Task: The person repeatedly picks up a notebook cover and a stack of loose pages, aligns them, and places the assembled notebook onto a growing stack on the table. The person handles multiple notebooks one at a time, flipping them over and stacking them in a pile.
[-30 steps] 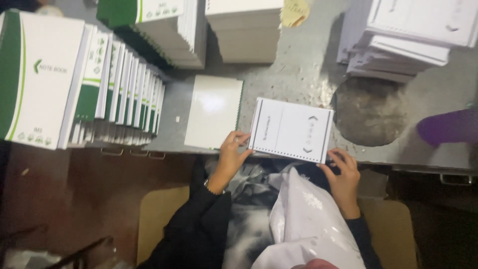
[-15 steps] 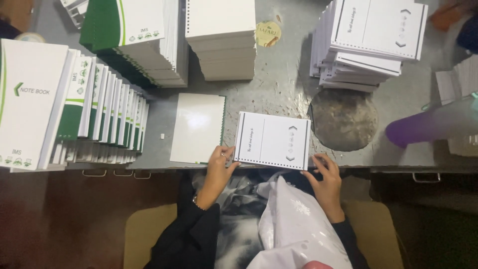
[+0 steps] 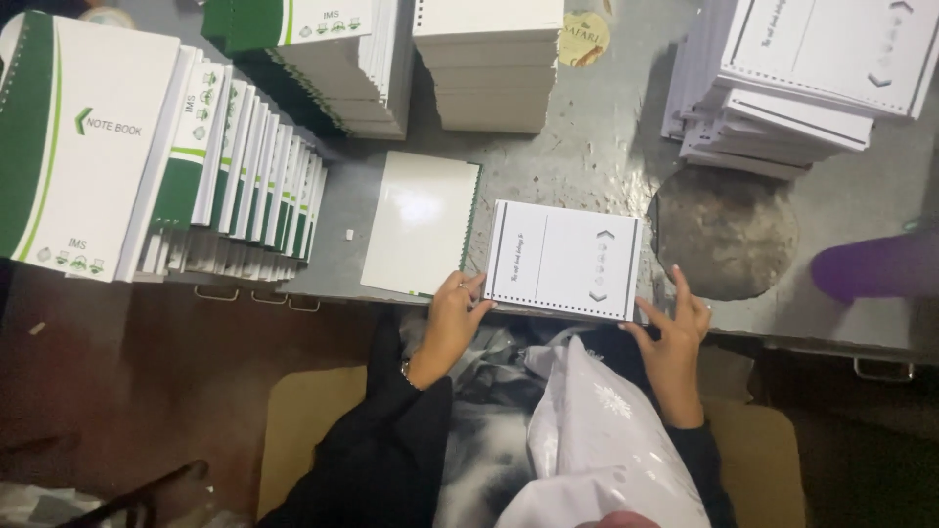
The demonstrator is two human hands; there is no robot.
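Note:
A white printed sheet stack with punched holes along its edges lies on the grey metal table at its near edge. My left hand grips its near left corner, fingers curled on the edge. My right hand touches its near right corner with fingers spread. Just left of it lies a glossy white notebook cover with a green spiral edge.
Rows of green-and-white notebooks stand at the left. Stacks of notebooks and white pages sit at the back, and a pile of printed sheets at the right. A round worn patch and a purple sleeve are at the right.
The view has shifted slightly. The sheet stack stays at the table's near edge between both hands, which keep their hold on its corners.

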